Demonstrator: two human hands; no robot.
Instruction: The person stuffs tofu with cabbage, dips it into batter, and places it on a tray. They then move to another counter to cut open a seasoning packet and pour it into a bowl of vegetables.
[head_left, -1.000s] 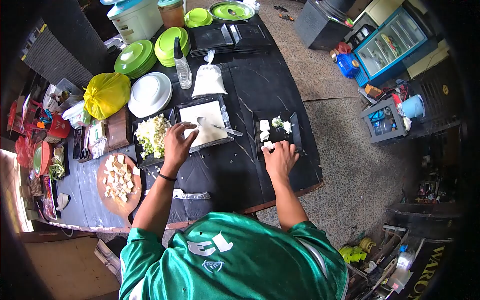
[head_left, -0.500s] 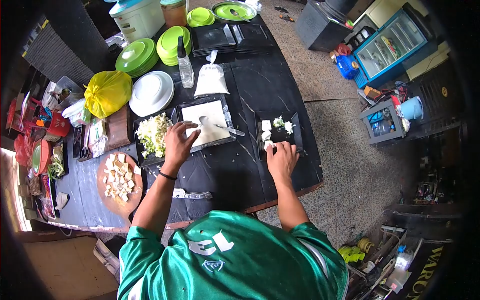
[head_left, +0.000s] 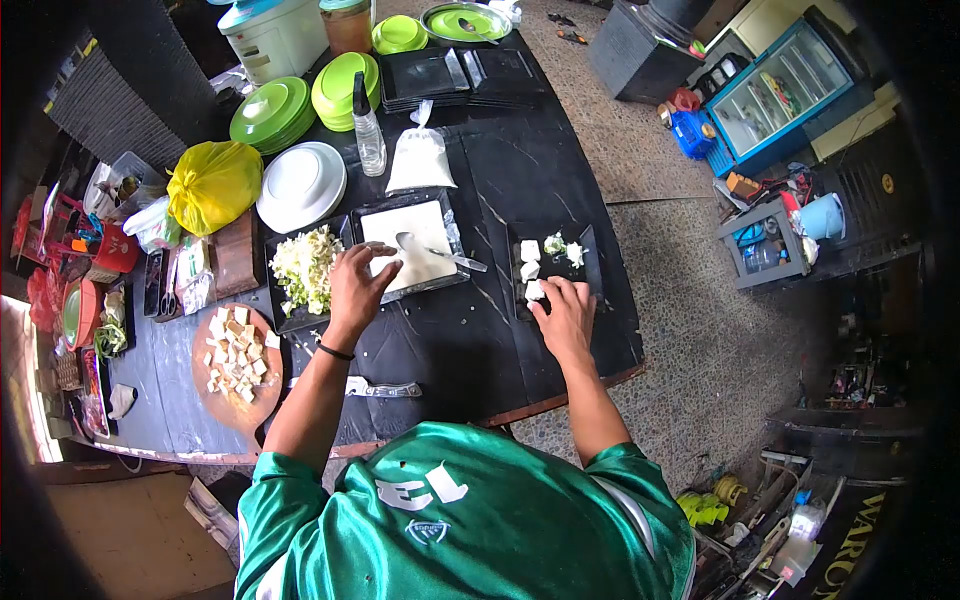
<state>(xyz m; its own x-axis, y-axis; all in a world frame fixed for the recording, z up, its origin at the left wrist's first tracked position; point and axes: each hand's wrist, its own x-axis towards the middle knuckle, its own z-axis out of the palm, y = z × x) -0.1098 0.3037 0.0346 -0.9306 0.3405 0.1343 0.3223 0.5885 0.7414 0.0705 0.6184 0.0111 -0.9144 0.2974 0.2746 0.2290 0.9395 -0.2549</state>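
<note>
Nearer than the left hand [head_left: 356, 286] lie the knife [head_left: 385, 389] and, leftward, the board [head_left: 264, 404] of pale chunks [head_left: 238, 352]. That hand hovers at the batter [head_left: 428, 222], thumb near fingertips, whether holding anything I cannot tell, greens [head_left: 303, 272] to its left, a spoon [head_left: 440, 255] to its right; the right hand [head_left: 568, 315] pinches a white cube [head_left: 534, 290] in the tray [head_left: 553, 273], more just beyond. Past the left hand stand the bag [head_left: 421, 162] and bottle [head_left: 369, 145].

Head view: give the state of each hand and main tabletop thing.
Left hand, fingers curled
Right hand, fingertips at a white piece
Pale cubes, cut, heaped
Chopped vegetables, heaped
Near spoon, lying down
Knife, lying flat
White-filled bag, neck gathered
Bottle, upright
Green plates, stacked
</note>
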